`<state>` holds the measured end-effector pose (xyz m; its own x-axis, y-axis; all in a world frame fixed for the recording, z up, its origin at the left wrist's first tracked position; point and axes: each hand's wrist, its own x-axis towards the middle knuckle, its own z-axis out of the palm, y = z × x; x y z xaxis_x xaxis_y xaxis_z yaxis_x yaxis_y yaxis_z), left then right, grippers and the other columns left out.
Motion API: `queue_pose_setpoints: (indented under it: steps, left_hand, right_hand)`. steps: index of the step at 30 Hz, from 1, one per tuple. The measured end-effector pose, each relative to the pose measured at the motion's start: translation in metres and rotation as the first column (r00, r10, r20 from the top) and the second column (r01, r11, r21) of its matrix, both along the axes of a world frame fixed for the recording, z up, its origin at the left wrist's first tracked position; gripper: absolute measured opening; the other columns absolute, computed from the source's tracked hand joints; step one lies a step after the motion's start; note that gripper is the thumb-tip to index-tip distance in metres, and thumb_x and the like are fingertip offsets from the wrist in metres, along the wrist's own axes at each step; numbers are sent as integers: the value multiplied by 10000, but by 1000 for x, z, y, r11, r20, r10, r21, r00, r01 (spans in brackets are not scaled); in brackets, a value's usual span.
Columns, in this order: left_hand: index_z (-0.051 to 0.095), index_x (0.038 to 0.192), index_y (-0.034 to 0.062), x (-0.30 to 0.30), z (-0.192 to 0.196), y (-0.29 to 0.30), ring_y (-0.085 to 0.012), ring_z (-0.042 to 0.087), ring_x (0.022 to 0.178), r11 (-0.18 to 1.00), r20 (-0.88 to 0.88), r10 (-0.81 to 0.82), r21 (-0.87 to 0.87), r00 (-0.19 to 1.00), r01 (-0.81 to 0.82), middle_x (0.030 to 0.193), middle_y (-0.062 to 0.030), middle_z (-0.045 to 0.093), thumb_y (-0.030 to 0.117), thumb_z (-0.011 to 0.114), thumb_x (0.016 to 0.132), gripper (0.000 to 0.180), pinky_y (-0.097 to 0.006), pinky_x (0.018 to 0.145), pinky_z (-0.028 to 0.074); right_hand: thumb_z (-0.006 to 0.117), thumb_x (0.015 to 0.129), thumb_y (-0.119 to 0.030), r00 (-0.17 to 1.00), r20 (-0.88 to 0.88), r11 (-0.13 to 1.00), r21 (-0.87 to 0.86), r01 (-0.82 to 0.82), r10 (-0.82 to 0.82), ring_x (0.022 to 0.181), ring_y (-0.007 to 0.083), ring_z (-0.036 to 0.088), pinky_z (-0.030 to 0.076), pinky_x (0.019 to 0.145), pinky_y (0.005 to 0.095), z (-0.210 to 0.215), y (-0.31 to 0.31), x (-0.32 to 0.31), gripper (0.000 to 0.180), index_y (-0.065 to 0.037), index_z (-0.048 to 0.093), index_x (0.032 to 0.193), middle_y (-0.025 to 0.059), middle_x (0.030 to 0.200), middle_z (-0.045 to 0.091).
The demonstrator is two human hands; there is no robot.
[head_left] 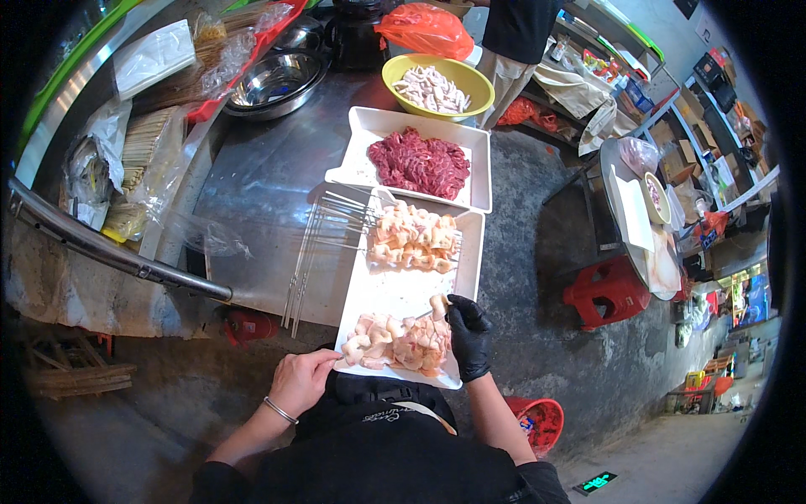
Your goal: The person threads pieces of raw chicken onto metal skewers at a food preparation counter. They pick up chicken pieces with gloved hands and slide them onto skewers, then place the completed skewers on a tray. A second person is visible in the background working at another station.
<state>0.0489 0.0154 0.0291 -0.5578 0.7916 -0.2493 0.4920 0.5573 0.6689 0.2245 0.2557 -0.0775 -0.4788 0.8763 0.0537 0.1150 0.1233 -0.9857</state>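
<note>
My bare left hand (pixel 300 382), with a bracelet at the wrist, pinches the near end of a metal skewer at the left edge of a white tray (pixel 382 290). Pale meat pieces (pixel 369 338) are threaded along that skewer. In a black glove, my right hand (pixel 470 334) grips a pale piece of meat (pixel 439 306) at the skewer's far end. Loose pale meat (pixel 420 346) lies beneath, in the tray's near part. Farther up the same tray rest several loaded skewers (pixel 416 238), their bare metal ends crossing its left rim.
Beyond stands a white tray of dark red meat (pixel 418 164), then a yellow bowl (pixel 483 99) of pale pieces. Bare metal skewers (pixel 304 265) lie left. Steel bowls (pixel 281 84) sit at the back left. A red stool (pixel 606 294) and red bucket (pixel 537 424) stand right. Another person (pixel 516 38) stands beyond.
</note>
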Motion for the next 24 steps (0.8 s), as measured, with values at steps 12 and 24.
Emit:
queue_pose_setpoints:
  steps: [12, 24]
  left_hand:
    - [684, 1033, 122, 20, -13, 11, -333, 646, 654, 986, -229, -75, 130, 971, 107, 724, -135, 655, 150, 589, 883, 180, -416, 565, 506]
    - [697, 1009, 69, 3, -38, 7, -306, 674, 701, 976, -50, -53, 206, 997, 62, 812, -166, 681, 131, 596, 879, 175, -359, 612, 525]
  right_hand:
    - [657, 901, -181, 945, -220, 452, -887, -90, -244, 884, 223, 653, 538, 805, 323, 11, -8, -6, 324, -62, 573, 1191, 80, 1096, 630]
    - [600, 935, -259, 894, -444, 399, -832, -385, -63, 991, 230, 632, 526, 878, 335, 13, -13, -13, 328, -34, 581, 1173, 130, 1130, 627]
